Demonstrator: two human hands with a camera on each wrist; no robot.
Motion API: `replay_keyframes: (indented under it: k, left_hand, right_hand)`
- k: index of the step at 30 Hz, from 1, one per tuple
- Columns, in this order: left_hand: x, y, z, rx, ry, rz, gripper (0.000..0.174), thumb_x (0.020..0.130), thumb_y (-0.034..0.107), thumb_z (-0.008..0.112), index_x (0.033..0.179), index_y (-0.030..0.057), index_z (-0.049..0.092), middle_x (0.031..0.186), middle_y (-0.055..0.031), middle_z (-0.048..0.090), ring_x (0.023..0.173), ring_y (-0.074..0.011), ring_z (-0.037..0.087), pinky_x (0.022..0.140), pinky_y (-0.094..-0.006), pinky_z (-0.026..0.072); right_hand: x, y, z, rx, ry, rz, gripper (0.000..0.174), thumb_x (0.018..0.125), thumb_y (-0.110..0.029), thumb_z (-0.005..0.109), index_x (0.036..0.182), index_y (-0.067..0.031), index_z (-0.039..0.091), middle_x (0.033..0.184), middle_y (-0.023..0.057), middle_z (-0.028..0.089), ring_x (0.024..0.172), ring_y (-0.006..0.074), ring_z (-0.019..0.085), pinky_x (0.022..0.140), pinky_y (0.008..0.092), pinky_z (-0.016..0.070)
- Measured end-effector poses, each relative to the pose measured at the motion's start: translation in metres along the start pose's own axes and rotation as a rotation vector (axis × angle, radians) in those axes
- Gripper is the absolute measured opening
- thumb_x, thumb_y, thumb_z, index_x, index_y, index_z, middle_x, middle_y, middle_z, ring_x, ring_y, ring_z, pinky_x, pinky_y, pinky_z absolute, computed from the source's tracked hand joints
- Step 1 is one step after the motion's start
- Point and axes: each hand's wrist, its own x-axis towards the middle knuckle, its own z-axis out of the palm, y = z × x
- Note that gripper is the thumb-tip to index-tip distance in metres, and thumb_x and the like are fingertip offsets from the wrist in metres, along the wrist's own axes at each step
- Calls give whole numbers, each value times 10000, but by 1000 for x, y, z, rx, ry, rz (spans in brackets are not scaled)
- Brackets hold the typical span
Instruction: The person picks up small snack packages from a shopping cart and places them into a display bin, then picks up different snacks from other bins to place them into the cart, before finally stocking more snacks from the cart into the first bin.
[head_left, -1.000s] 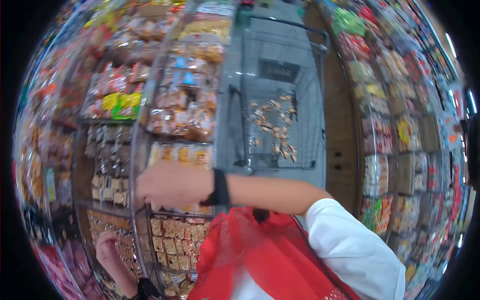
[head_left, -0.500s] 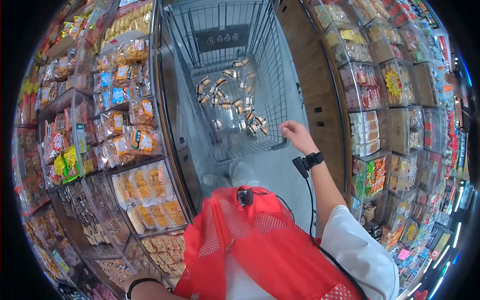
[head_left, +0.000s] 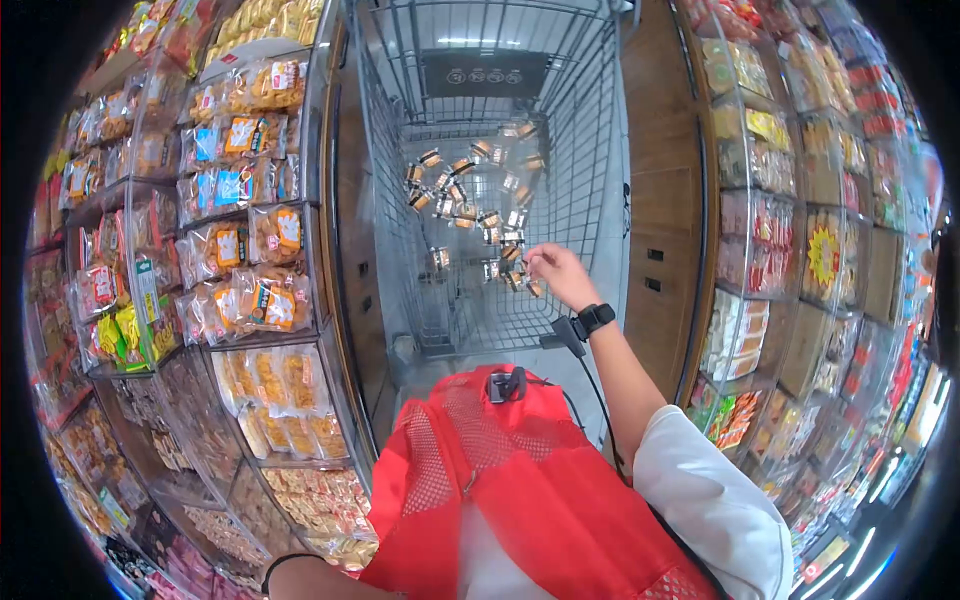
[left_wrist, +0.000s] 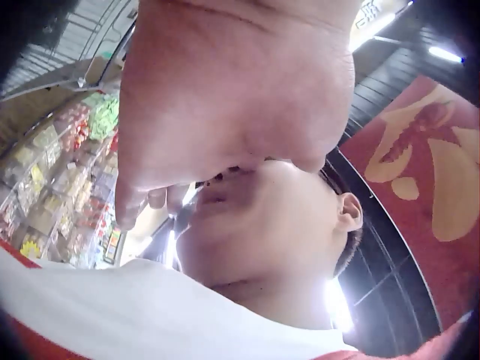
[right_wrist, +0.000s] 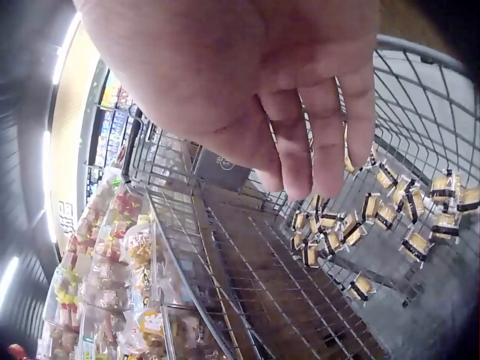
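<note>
My right hand [head_left: 562, 277] is over the near right part of a wire shopping cart [head_left: 590, 200], close above small wrapped snacks [head_left: 463, 167] scattered on its floor. In the right wrist view its fingers [right_wrist: 328, 161] extend loosely with gaps between them, and no item shows in the hand. Those snacks [right_wrist: 351, 229] have clear wrappers with dark bands. Only the left wrist [head_left: 300, 577] shows at the bottom of the head view, beside the left shelves. My left hand [left_wrist: 240, 90] fills the upper left wrist view, its fingers hanging loosely with nothing visible in them.
Clear bins of bagged snacks [head_left: 262, 300] line the left side. More packed bins [head_left: 755, 240] stand along the right, above a brown wooden cabinet [head_left: 660, 170]. A red vest [head_left: 540, 480] covers the body, and a cable runs down from the right wrist.
My right arm has swung from across the left bins to the cart, first by its right rim, now over the snacks. The left hand has dropped low, mostly out of the head view.
</note>
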Motion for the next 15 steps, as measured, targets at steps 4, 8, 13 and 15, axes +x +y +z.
replay_keyframes:
  k: [4,8,13,15]
  left_hand:
    - [-14,8,-61,364,111,146,408,1042,343,636,1233,-16,664,1262,-219,632,1167,-269,641,1010,-387,487]
    - [-77,-21,-146,839,777,-95,411,1056,363,606,1214,-12,670,1240,-183,641,1151,-249,638,1004,-372,485]
    - [-259,-133,-233,742,1534,-350,84,946,34,699,1021,9,672,954,-37,685,881,-108,633,800,-272,510]
    - [-312,-168,-228,662,1582,-431,55,945,34,693,983,11,659,833,-36,677,791,-120,632,766,-276,514]
  right_hand:
    - [60,23,6,-116,-76,102,174,983,-97,589,1064,12,697,884,74,716,827,156,691,730,310,541]
    - [147,106,24,-599,-149,51,269,910,-201,665,1104,-23,718,983,192,740,908,350,726,808,455,577]
    - [227,166,74,-819,113,138,368,885,-138,666,1235,-22,668,1174,231,685,1049,461,664,907,511,555]
    - [244,153,87,-801,198,48,414,888,-158,688,1281,-32,649,1238,231,645,1106,440,647,946,508,545]
